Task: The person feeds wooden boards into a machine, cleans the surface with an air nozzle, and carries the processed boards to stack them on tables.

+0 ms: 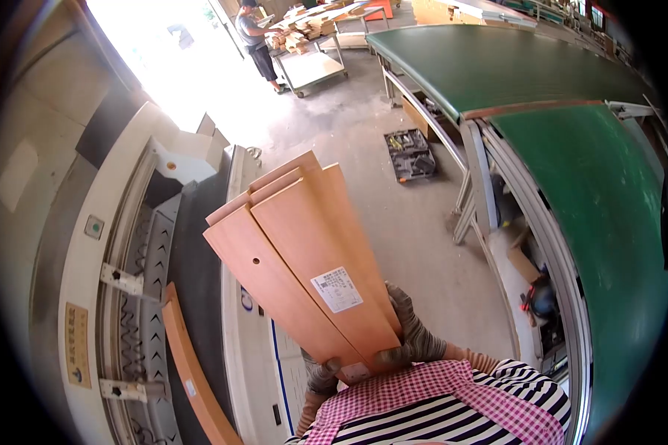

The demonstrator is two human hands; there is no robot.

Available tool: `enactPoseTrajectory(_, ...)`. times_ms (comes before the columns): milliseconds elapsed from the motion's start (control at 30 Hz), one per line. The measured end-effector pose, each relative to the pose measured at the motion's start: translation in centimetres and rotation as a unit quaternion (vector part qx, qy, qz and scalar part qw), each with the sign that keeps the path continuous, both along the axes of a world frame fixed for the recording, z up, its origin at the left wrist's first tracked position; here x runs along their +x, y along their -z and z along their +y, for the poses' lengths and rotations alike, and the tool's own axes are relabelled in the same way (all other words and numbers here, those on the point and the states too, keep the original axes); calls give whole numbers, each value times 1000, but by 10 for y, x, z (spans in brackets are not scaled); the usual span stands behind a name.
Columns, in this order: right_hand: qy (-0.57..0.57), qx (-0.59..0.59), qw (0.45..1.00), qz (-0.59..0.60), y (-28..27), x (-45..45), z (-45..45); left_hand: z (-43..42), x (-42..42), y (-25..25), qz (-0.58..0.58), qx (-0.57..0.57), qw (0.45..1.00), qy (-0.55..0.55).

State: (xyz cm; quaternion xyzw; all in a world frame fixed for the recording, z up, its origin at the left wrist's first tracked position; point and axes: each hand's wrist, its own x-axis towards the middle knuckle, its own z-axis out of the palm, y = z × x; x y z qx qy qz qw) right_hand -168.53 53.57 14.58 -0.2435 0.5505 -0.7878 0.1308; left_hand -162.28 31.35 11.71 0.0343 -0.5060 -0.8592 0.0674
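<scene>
While left hand (321, 374) and right hand (410, 323) grip the board stack (295, 241) by its near end, fingers closed, I count at least four boards before the apron (412, 389). One curved board (184, 352) on the black bed (197, 263); one tool case (410, 157) on floor (356, 119) ahead, one person (254, 41) beyond.

This is a woodworking workshop: flat boards (304, 245) are right here in front of me, and a curved wooden strip (191, 371) lies on the dark surface (199, 230) of a long pale machine (82, 274). Opposite stand green belts (512, 67) on metal frames (539, 219), with an open toolbox (410, 156) on the floor (323, 115) nearby. Farther off, someone (251, 37) stands at a wheeled cart (312, 70) piled with wood pieces (298, 41).
</scene>
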Motion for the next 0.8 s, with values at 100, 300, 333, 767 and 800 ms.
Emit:
enactPoseTrajectory(100, -2, -16, 999, -29, -32, -108, -6, -8, -119, -10, 1, 19, 999, 29)
enactPoseTrajectory(300, 54, -29, 995, 77, -55, -301, -13, -11, -341, -55, 12, 33, 993, 109)
enactPoseTrajectory(333, 69, -6, 993, 91, -52, -332, -12, -10, -380, -65, 13, 32, 992, 119)
enactPoseTrajectory(767, 40, -33, 998, 38, -65, -812, -39, -25, -848, -116, -11, 2, 995, 96)
enactPoseTrajectory(800, 42, -20, 998, 42, -68, -852, -43, -29, -883, -116, -7, -1, 996, 90)
